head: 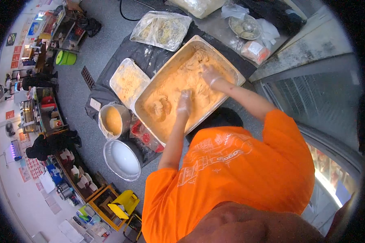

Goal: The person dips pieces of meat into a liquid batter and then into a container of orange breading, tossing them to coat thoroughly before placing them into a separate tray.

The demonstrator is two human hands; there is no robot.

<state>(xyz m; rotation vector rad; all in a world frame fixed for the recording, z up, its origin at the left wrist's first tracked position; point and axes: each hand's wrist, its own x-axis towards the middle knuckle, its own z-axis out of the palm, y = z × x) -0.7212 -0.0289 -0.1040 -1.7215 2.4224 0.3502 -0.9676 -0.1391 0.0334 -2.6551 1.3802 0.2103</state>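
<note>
A large metal tray (pixel 240 78) filled with orange breading flour (pixel 170 82) lies in front of me. My left hand (pixel 185 102), in a clear plastic glove, rests in the flour near the tray's middle. Farther right, my right hand (pixel 210 74), also gloved, touches the coated lumps, and some of its fingertips are hard to make out. Coated pieces (pixel 202 94) lie between and beside my hands, and more are heaped along the far end. A larger coated piece (pixel 160 108), perhaps chicken, sits left of my left hand. Whether either hand grips a piece is unclear.
Left of the tray stand a smaller tray of crumbs (pixel 127 80), a pot of orange liquid (pixel 113 121) and a plastic-lined tub of whitish liquid (pixel 124 161). A plastic-wrapped tray (pixel 161 30) lies beyond. A glass-fronted cabinet (pixel 316 91) borders the right. Two people work far left.
</note>
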